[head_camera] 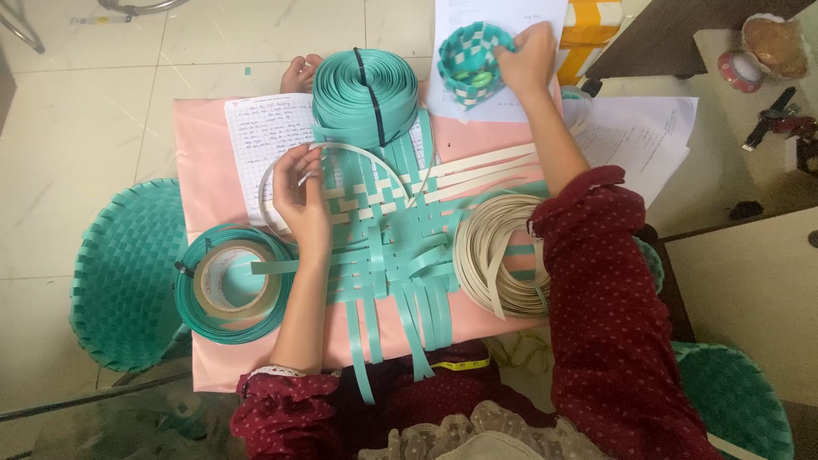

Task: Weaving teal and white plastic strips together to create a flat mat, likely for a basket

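1 half-woven teal-and-cream strip mat (388, 247) | left hand (300, 200) pinching 1 cream strip (341, 148) | right hand (528, 58), 1 o'clock, gripping 1 small checkered woven basket (471, 61) | 3 strip coils: teal (365, 94) 12, teal (228, 285) 8, cream (498, 255) 4.

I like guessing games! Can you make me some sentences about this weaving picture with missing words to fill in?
1. The right hand reaches into a small woven ____.
2. The left hand rests on the teal and ____ woven mat.
3. The big strip roll above the mat is ____.
4. The cloth under everything is ____.

Missing words: basket; white; teal; pink
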